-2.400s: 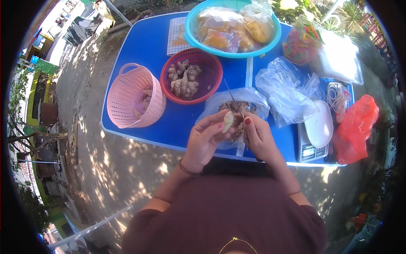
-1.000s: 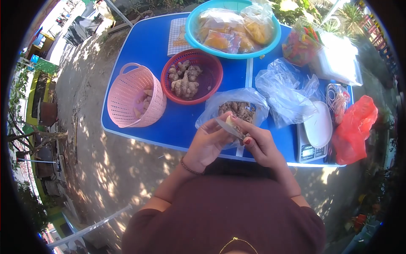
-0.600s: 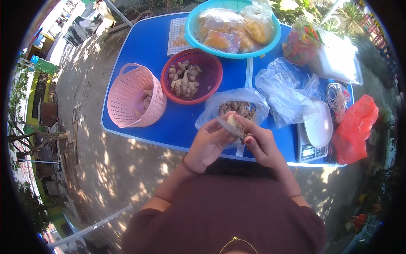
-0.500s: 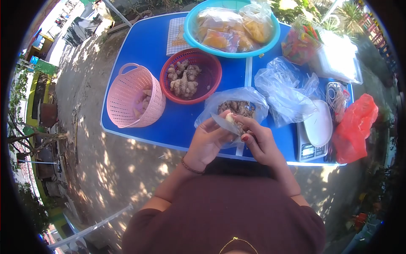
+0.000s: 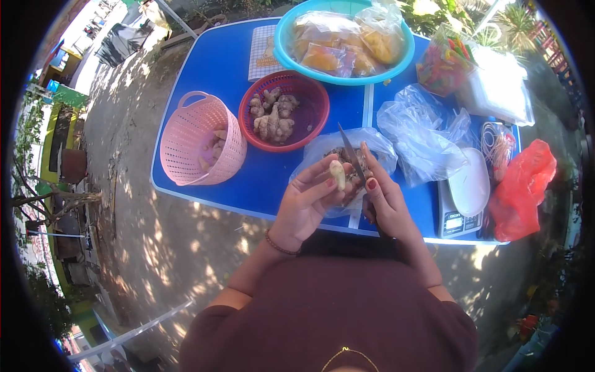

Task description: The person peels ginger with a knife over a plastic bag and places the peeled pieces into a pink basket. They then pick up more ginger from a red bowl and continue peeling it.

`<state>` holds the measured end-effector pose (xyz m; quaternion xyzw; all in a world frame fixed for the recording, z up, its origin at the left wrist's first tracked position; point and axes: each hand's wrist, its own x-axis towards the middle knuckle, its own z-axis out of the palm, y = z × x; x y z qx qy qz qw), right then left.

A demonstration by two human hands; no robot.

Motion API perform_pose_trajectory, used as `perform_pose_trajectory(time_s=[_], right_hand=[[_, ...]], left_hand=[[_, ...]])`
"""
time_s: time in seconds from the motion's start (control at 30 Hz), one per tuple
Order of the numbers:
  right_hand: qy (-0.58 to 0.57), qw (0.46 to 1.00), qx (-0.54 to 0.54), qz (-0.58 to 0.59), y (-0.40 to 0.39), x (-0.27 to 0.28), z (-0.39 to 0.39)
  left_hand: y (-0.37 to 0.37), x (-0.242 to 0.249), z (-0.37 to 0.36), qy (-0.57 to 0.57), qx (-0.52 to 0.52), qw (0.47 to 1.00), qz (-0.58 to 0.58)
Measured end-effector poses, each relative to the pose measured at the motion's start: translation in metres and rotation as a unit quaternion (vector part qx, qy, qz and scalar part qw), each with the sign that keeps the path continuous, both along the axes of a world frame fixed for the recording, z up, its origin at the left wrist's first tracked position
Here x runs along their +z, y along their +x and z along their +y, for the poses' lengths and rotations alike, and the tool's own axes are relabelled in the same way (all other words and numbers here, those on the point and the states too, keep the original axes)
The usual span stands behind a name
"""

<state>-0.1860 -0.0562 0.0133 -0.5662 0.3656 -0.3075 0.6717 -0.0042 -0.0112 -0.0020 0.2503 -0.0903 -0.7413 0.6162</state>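
A pale, peeled piece of ginger (image 5: pixel 338 175) is pinched between the fingers of my left hand (image 5: pixel 305 201). My right hand (image 5: pixel 389 206) grips a knife (image 5: pixel 352 153), its blade pointing up and away, just right of the ginger. Beneath both hands lies a clear plastic bag (image 5: pixel 384 149) with dark peelings in it, partly hidden by my fingers. Unpeeled ginger (image 5: pixel 274 121) sits in the red basket (image 5: pixel 323 105) beyond my left hand. Pale pieces rest in the pink basket (image 5: pixel 232 152) farther left.
A turquoise basin (image 5: pixel 347 80) holds bagged yellow food at the back. To the right are a crumpled plastic bag (image 5: pixel 421 136), a kitchen scale (image 5: pixel 462 223), a red plastic bag (image 5: pixel 525 192) and a container of colourful items (image 5: pixel 443 68). A notebook (image 5: pixel 263 53) lies behind the red basket.
The knife blade has swung from across the ginger to pointing up and away from me. The ginger piece now shows more fully in my left hand, apart from the blade.
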Motion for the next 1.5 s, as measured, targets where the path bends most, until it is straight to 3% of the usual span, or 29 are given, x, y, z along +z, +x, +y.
perform_pose_trajectory(time_s=[0.07,0.13,0.27,0.37,0.47,0.67,0.73,0.87,0.93,1.03,1.1,1.27,1.37,1.5], right_hand=[[-0.09,0.992,-0.015,0.081,-0.001,-0.011,-0.002],[-0.086,0.99,0.034,0.108,-0.009,-0.017,-0.007],[-0.106,0.991,-0.011,0.083,-0.003,-0.001,0.0],[-0.167,0.985,0.024,0.044,-0.003,0.005,0.003],[-0.203,0.971,0.056,0.114,-0.004,0.013,0.002],[-0.29,0.951,0.048,0.094,-0.002,0.007,-0.003],[-0.321,0.935,0.047,0.145,-0.002,0.005,-0.001],[-0.385,0.906,0.018,0.177,0.002,-0.01,-0.001],[-0.236,0.969,0.017,0.067,0.003,-0.008,0.0],[-0.062,0.997,0.036,0.0,-0.004,-0.006,0.001],[-0.052,0.998,0.044,0.012,-0.006,-0.006,0.0],[-0.165,0.982,0.044,0.081,-0.009,-0.013,0.001],[-0.143,0.983,0.039,0.104,-0.006,0.005,0.005],[-0.255,0.963,0.022,0.088,-0.001,0.004,0.003]], left_hand=[[0.0,0.002,0.0,-0.004,0.01,1.0,-0.004],[-0.002,0.002,0.0,-0.016,0.026,1.0,0.0],[-0.004,-0.006,0.002,-0.022,0.036,0.998,-0.044],[-0.007,-0.006,0.002,-0.035,0.041,0.997,-0.06],[-0.006,-0.009,0.004,-0.054,0.037,0.995,-0.079],[-0.003,-0.017,0.005,-0.04,0.031,0.992,-0.12],[-0.003,-0.017,0.004,-0.031,0.038,0.991,-0.128],[-0.005,-0.011,0.005,-0.003,0.027,0.996,-0.086],[-0.003,-0.01,0.002,0.004,0.019,0.999,-0.044],[-0.003,-0.008,0.0,-0.006,0.003,1.0,-0.028],[-0.003,-0.005,0.0,-0.003,0.014,0.999,-0.028],[-0.007,-0.01,0.001,-0.03,0.043,0.995,-0.082],[-0.007,-0.011,0.002,-0.034,0.035,0.996,-0.081],[-0.005,-0.013,0.005,-0.041,0.027,0.992,-0.115]])
